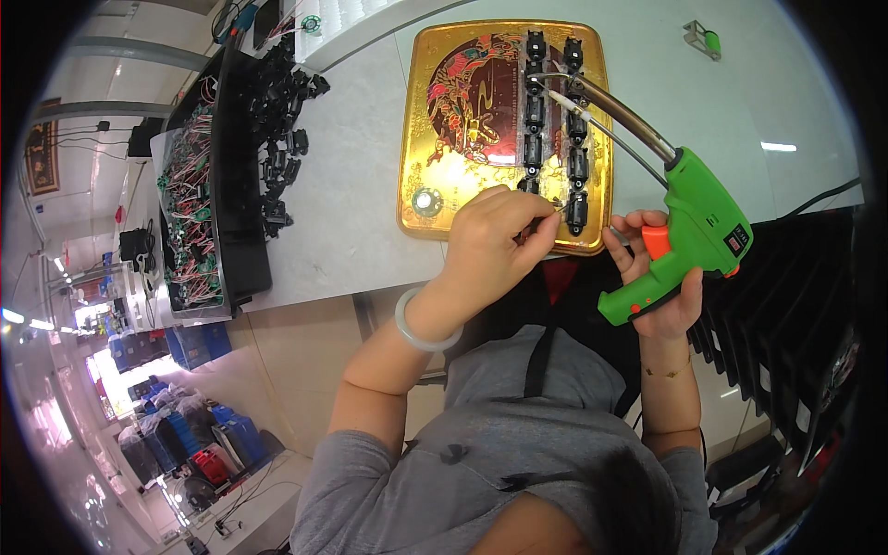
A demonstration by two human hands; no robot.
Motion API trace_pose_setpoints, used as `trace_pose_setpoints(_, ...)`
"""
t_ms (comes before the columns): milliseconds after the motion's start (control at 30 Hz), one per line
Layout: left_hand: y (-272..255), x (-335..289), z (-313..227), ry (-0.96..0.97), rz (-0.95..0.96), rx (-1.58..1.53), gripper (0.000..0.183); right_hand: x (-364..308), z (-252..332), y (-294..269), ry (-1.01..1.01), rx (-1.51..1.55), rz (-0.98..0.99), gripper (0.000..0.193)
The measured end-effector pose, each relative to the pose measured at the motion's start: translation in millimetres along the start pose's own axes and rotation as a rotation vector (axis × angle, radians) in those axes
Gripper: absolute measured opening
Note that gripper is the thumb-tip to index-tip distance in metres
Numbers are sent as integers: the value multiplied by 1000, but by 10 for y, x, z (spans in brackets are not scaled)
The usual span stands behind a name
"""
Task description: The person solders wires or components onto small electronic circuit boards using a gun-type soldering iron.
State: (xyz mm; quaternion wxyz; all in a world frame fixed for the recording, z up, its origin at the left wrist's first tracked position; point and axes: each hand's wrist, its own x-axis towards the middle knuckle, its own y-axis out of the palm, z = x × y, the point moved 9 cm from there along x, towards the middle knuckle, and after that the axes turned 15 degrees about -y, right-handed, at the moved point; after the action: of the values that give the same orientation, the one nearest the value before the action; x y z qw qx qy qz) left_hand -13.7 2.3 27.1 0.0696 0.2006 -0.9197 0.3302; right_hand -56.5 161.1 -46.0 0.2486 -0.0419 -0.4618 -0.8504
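Observation:
My right hand (pixel 671 310) holds a green soldering gun (pixel 708 208) with an orange trigger, its handle lying across the palm. The gun's long metal tube slants up and left, with the tip over the upper part of the left row. Two rows of small black plastic parts (pixel 577 166) lie along the right side of a gold tin lid (pixel 444 176) with a dark red pattern. My left hand (pixel 495 240) is closed in a pinch at the lower end of these rows. Whatever sits between its fingertips is too small to make out.
Left of the lid, a pile of loose black parts (pixel 277 120) lies beside a black bin (pixel 240 185) full of small green boards with wires. A white tray (pixel 342 42) is at the back. A small metal-and-green piece (pixel 705 42) lies far right. Black stacked trays (pixel 786 305) stand at right.

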Motion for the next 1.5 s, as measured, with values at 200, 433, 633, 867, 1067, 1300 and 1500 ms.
trace_pose_setpoints(200,-15,26,10,-9,24,-20,9,-27,-25,75,12,-31,23,70)
trace_pose_setpoints(433,-45,68,0,22,272,-41,19,-156,-219,200,11,-9,-30,67)
trace_pose_setpoints(633,-24,65,42,136,508,52,19,-194,-329,270,-18,61,-59,63)
trace_pose_setpoints(867,-212,-20,-40,55,310,81,15,-212,-62,151,73,-31,-26,71)
trace_pose_setpoints(1067,-274,-140,-22,140,18,221,19,-284,521,-34,43,-359,93,74)
trace_pose_setpoints(1300,-293,-171,-6,133,-122,206,15,-394,728,-296,83,-526,36,79)
trace_pose_setpoints(1500,-233,-249,-83,163,-242,350,17,-394,673,-274,102,-534,55,71)
